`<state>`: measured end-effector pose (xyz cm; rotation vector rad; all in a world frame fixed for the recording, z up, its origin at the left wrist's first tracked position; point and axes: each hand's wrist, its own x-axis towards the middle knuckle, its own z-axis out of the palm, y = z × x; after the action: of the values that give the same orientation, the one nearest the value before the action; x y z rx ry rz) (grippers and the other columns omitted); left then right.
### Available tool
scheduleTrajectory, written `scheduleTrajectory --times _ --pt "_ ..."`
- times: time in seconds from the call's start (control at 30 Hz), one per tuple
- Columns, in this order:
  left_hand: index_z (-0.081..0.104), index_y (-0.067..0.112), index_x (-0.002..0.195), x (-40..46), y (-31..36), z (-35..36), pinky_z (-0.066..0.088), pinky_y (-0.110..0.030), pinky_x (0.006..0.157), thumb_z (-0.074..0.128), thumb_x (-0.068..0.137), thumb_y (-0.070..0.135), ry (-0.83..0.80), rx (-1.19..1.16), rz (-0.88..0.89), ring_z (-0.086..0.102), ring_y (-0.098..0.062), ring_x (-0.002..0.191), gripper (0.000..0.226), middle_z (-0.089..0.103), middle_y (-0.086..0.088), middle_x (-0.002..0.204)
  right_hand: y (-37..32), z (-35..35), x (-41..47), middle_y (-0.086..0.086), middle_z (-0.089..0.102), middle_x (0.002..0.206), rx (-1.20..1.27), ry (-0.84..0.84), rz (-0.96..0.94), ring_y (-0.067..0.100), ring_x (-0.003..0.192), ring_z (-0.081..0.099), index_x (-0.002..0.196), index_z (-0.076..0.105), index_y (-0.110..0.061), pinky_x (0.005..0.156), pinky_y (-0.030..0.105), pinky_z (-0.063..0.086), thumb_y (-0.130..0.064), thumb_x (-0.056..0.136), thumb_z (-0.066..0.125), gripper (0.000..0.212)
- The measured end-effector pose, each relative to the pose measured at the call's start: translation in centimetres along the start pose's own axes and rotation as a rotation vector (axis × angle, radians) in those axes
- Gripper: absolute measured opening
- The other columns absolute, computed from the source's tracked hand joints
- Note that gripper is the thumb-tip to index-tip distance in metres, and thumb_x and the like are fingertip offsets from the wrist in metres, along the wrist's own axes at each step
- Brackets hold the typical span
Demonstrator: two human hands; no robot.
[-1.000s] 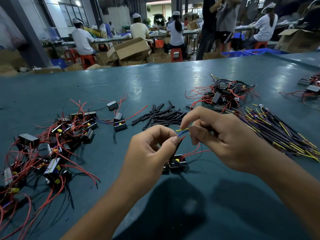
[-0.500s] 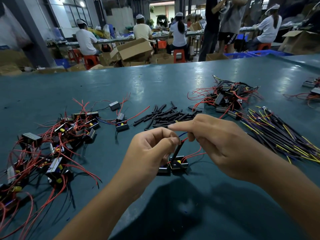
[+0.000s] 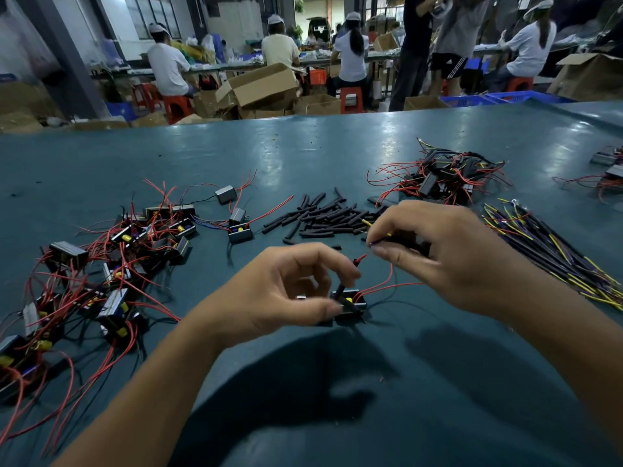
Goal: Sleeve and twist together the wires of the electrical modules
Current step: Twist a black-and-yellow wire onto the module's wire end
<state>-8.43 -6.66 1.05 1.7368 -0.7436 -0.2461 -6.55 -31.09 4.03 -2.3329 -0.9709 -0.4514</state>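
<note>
A small black module with a yellow part and red wires lies on the green table between my hands. My left hand pinches a black sleeve that stands up from the module over one of its wires. A red wire tip shows just above my left fingertips. My right hand is a little higher and to the right, pinching a thin dark cable with a purple and yellow end. The two wire ends sit a short gap apart.
Loose black sleeves lie behind my hands. A heap of modules with red wires fills the left, another heap lies back right, and a bundle of dark cables lies right. People sit at benches beyond the table.
My hands have drawn apart: the right hand moved up and right with its cable, and the left hand slid lower on the sleeve. Before, the fingertips met around the wires.
</note>
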Motion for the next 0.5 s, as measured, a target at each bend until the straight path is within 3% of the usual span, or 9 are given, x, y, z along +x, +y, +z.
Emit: scheduleTrajectory --times 0.1,0.23,0.4,0.5 --pt "0.070 0.021 0.115 0.3 -0.5 0.3 0.049 -0.036 0.079 0.084 0.081 0.017 -0.088 0.214 0.011 0.057 -0.024 0.087 0.037 0.062 -0.008 0.107 0.6 0.4 -0.7 -0.008 0.066 0.083 0.014 0.020 0.061 0.010 0.078 0.061 0.092 0.071 -0.024 0.073 0.025 0.045 -0.025 0.091 0.068 0.004" --pt "0.074 0.011 0.104 1.1 -1.5 1.6 0.051 -0.026 0.080 0.081 0.083 0.018 -0.061 0.349 0.070 0.064 -0.016 0.088 0.023 0.068 0.002 0.102 1.3 2.0 -1.8 -0.008 0.065 0.073 0.125 0.167 0.176 0.012 0.067 0.058 0.082 0.068 -0.023 0.064 0.024 0.045 -0.016 0.090 0.070 0.010" --pt "0.074 0.012 0.092 1.5 -2.4 2.7 0.052 -0.021 0.069 0.075 0.080 0.016 0.177 0.092 0.038 0.064 -0.008 0.073 0.012 0.072 -0.001 0.079 0.7 4.1 -2.7 -0.013 0.067 0.073 0.242 0.247 0.265 0.009 0.064 0.061 0.085 0.072 -0.025 0.061 0.020 0.047 -0.018 0.091 0.070 0.009" --pt "0.070 0.011 0.092 1.9 -3.0 3.3 0.054 -0.018 0.063 0.071 0.080 0.014 0.300 -0.059 0.027 0.064 -0.006 0.065 0.013 0.072 -0.005 0.076 0.8 4.9 -3.1 -0.008 0.062 0.057 0.350 0.251 0.329 0.007 0.047 0.054 0.088 0.072 -0.030 0.051 0.020 0.042 -0.018 0.093 0.067 0.013"
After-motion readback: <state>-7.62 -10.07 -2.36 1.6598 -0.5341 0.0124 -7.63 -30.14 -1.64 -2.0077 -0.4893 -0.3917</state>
